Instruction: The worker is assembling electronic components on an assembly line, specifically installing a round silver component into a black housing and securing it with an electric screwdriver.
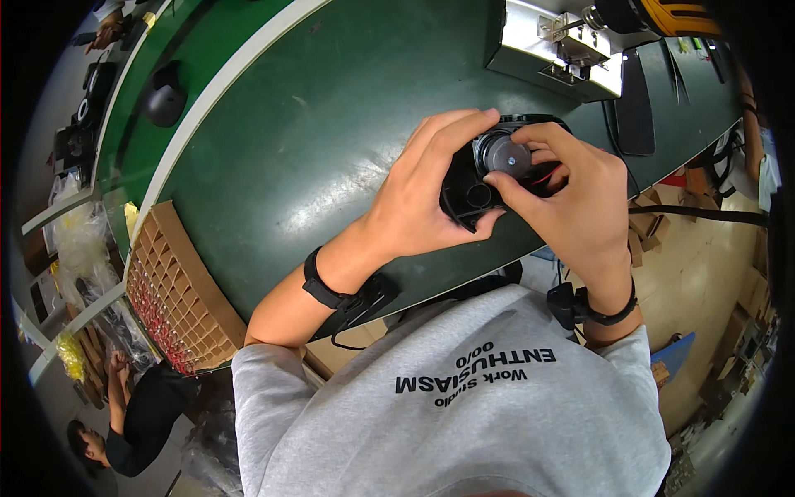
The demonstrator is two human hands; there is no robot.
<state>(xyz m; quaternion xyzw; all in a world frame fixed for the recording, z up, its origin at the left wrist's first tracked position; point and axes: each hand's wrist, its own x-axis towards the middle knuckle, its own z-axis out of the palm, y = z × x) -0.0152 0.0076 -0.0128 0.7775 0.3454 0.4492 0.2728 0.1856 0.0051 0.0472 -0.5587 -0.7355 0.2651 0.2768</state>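
Note:
Over the green bench (306,157), my left hand (414,186) is closed around a black plastic housing (464,203), thumb at its near edge and fingers along its far left side. A round dark-grey part (507,156) with a small shiny centre sits at the housing's upper side. My right hand (584,195) pinches this round part between thumb and forefinger. A short red wire (546,174) shows beside the fingers of my right hand. Parts of the housing are hidden behind both hands.
A divided cardboard box (190,282) with several small red-wired parts is at the left. A metal fixture (555,50) stands at the far right, beneath a yellow-and-black tool (662,16). Beyond the pale rail lies a black rounded object (166,95). Another person (149,422) is at lower left.

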